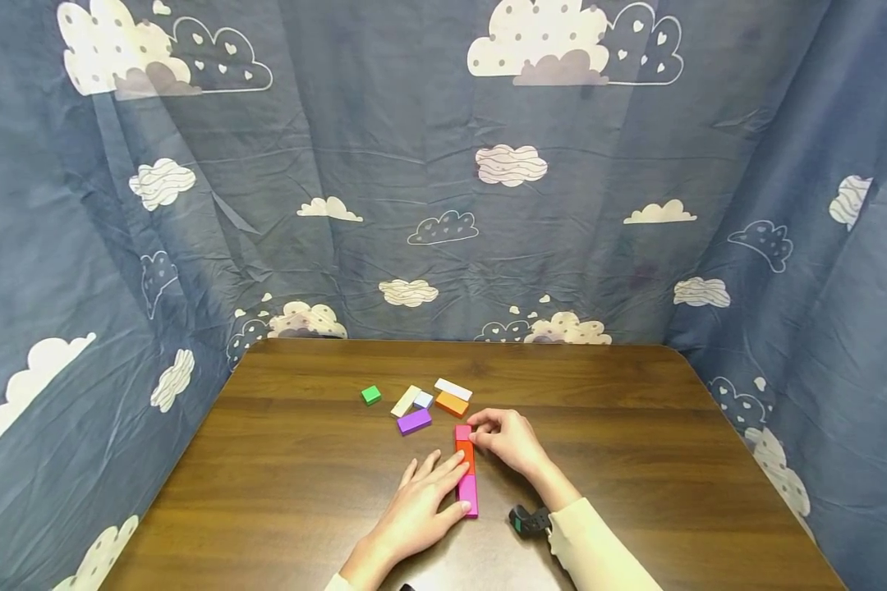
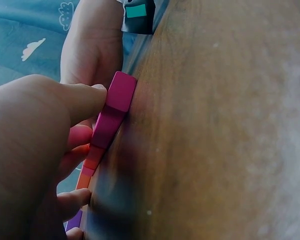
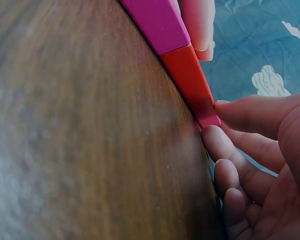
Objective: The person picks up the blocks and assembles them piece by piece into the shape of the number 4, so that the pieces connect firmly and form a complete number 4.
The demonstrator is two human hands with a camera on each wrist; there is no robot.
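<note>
Three blocks lie end to end in a row on the table: a small pink block (image 1: 462, 432) at the far end, a red block (image 1: 466, 450) in the middle and a magenta block (image 1: 468, 497) nearest me. My left hand (image 1: 417, 505) rests against the row with its fingers fairly straight, fingertips on the red block and thumb touching the magenta one. My right hand (image 1: 510, 441) pinches the pink block between thumb and index finger. In the right wrist view, the pink block (image 3: 208, 118) sits against the red block's end, partly hidden by the fingers.
Beyond the row lie loose blocks: purple (image 1: 414, 422), orange (image 1: 452, 403), white (image 1: 453, 389), cream (image 1: 406, 401), pale blue (image 1: 423, 400) and green (image 1: 371, 395). A blue cloud-print curtain (image 1: 384, 271) surrounds the brown wooden table (image 1: 599, 394). A dark band (image 1: 530, 520) circles the right wrist.
</note>
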